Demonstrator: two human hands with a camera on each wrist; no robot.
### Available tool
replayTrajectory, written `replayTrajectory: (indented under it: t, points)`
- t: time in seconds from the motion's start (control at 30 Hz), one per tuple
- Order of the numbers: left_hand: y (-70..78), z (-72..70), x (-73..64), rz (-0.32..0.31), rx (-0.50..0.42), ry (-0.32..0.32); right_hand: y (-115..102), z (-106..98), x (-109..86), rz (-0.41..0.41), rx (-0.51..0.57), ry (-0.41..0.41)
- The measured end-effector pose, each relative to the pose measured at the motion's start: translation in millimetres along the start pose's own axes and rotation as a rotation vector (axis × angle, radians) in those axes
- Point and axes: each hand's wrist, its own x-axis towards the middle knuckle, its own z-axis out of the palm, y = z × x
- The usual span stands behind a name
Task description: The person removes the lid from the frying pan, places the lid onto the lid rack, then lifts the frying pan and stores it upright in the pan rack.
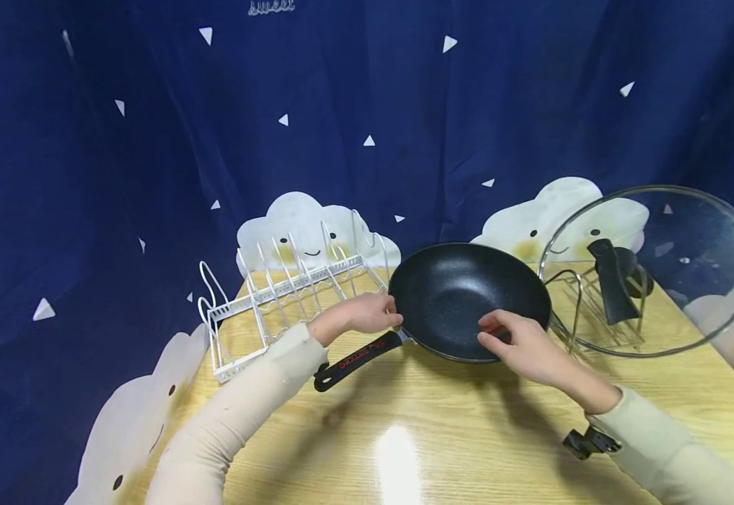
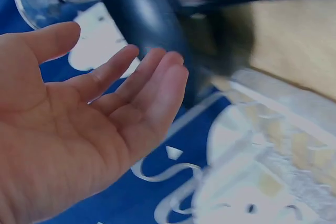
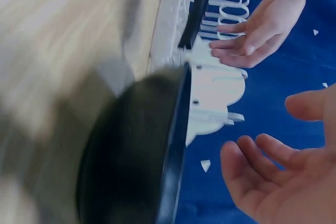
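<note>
The left hand (image 1: 369,313) hovers palm inward with its fingers loosely extended, slightly bent and holding nothing, the thumb apart from them. The right hand (image 1: 524,349) is likewise relaxed and lightly curved, thumb away from the fingers, nothing in its grasp. In the right wrist view a gap shows between each hand and the rim below.

Between and beneath them is the black wok (image 1: 467,291), resting on the tabletop (image 1: 467,442) with its hollow side up. Taking the wok's centre as the clock and its far side as twelve, the left hand is between eight and nine o'clock, near where the handle joins, and the right hand is at four, over the near rim. The black handle (image 1: 360,360), with red lettering, points to eight o'clock.

Farther out at nine o'clock stands a white wire dish rack (image 1: 287,286), its upright loops in a row. At three o'clock a round glass lid (image 1: 688,280) with a metal rim and black knob (image 1: 615,284) stands on edge in a wire stand (image 1: 578,301).

Pale sleeves cover both forearms, and a small black device (image 1: 590,443) sits at the right wrist. Beyond, from ten round to two o'clock, hangs a dark blue curtain (image 1: 373,70) printed with white triangles and smiling clouds.
</note>
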Motion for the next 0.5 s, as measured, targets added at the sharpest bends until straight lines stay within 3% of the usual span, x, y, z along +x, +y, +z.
replayTrajectory:
  t: [0.1, 0.33, 0.5]
  points:
    - [-20.8, 6.4, -6.9, -0.035, -0.046, -0.046, -6.2, 13.8, 1.5, 0.03, 0.092, -0.06]
    - [-61.9, 22.9, -20.4, -0.135, -0.469, -0.2, -19.2, 47.9, 9.8, 0.18, 0.454, -0.257]
    - [-77.6, 34.3, -27.4, -0.156, -0.57, -0.273, -25.1, 73.8, 14.6, 0.234, 0.668, -0.362]
